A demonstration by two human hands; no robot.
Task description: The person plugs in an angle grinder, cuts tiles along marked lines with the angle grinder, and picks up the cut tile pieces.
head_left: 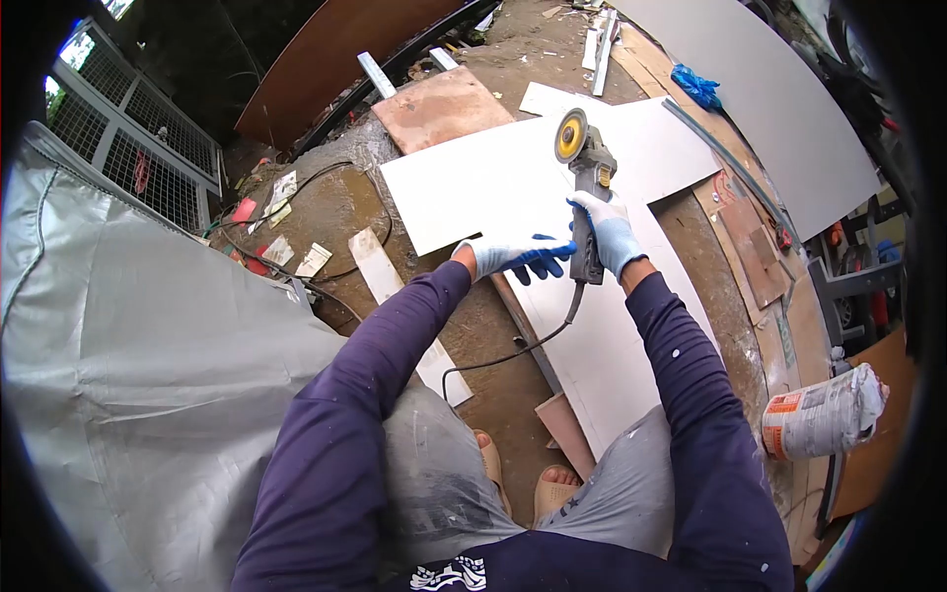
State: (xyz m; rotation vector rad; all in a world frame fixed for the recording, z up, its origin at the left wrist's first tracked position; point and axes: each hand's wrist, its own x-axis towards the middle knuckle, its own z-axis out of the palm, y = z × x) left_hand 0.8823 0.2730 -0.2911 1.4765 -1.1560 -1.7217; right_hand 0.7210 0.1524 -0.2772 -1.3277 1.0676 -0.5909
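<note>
Over flat wht sheet [473, 178], R hand [616, 235] grips angle grinder [592, 180], L hand [515, 257] open beside it; tub [829, 412] label illegible.

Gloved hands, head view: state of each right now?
White-and-blue-gloved left hand: open, fingers extended beside the dark grey angle grinder; contact can't be told.
White-and-blue-gloved right hand: closed around the grinder's body.

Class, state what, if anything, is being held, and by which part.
The right hand holds the angle grinder by its body, between disc and cord.
</note>
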